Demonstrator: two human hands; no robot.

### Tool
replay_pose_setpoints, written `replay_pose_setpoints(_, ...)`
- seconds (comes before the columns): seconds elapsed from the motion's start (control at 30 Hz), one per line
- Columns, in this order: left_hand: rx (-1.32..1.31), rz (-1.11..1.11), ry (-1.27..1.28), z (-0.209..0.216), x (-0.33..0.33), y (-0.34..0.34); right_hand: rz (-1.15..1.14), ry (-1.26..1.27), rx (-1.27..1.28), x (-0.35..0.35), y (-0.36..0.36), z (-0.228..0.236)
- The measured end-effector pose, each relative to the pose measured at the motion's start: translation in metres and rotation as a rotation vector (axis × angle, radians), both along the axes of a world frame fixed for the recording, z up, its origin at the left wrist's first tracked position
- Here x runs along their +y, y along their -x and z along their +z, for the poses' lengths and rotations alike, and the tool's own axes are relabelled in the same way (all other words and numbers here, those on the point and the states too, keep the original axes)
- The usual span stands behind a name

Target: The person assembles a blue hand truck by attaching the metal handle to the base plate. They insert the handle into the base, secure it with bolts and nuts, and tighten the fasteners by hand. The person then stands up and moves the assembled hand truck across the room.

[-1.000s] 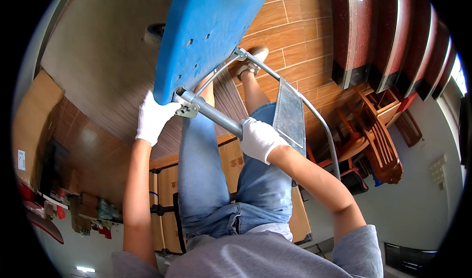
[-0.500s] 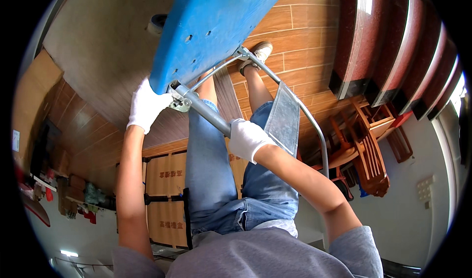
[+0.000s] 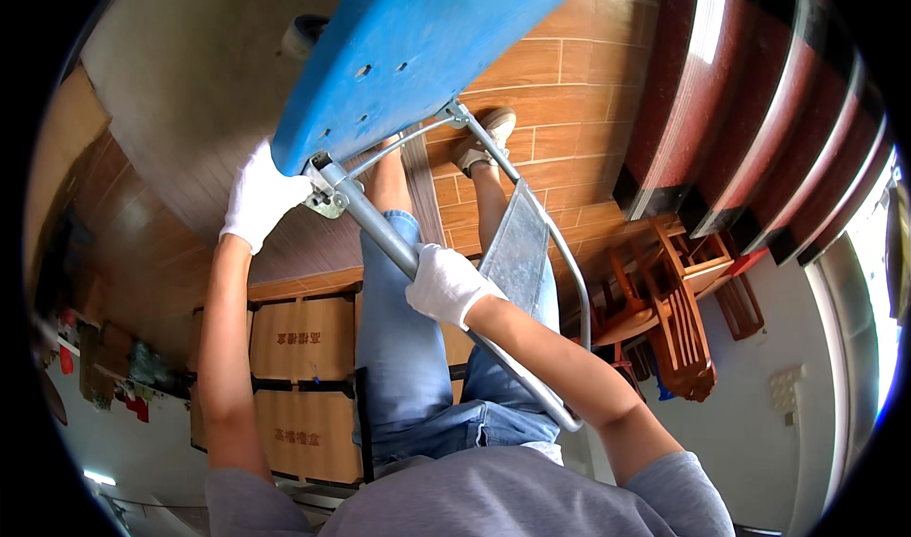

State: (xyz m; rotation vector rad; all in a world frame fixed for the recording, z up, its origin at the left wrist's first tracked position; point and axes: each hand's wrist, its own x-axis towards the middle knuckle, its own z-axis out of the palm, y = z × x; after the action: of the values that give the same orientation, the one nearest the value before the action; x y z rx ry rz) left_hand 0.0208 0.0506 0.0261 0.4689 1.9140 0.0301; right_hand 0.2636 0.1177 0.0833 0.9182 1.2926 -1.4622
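Observation:
In front of me a blue platform trolley is tilted, its deck showing several small holes. A grey tubular metal handle joins the deck's near end by hinge brackets and loops back toward my lap. A flat grey metal plate spans part of that handle. My left hand, in a white glove, is closed around the deck's near-left corner, beside the bracket. My right hand, also white-gloved, is wrapped round the left tube of the handle. The undersides of both palms are hidden.
Stacked brown cartons with black edging are at lower left, beside my legs. Dark red steps rise at the right. Wooden chairs are piled below them. A roll of tape lies on the floor beyond the deck.
The trolley and both my hands have shifted a little left, and the handle's looped end has come down closer to my lap. Both hands keep their holds.

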Motion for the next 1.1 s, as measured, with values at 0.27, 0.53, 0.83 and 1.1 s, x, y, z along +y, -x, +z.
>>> replay_pose_setpoints(0.27,-0.009,-0.023,-0.046,0.003,-0.002,0.004,-0.337,0.082,0.088,0.015,-0.014,0.002)
replay_pose_setpoints(0.53,0.017,-0.031,-0.045,0.002,-0.002,0.001,-1.079,-0.151,-0.034,-0.004,-0.063,-0.036)
replay_pose_setpoints(0.83,-0.012,-0.013,-0.037,-0.002,-0.004,0.001,-1.33,-0.099,0.259,0.015,0.015,-0.063)
replay_pose_setpoints(1.1,0.062,-0.066,-0.064,0.003,0.001,0.001,-0.925,-0.48,0.181,0.001,0.067,-0.072)
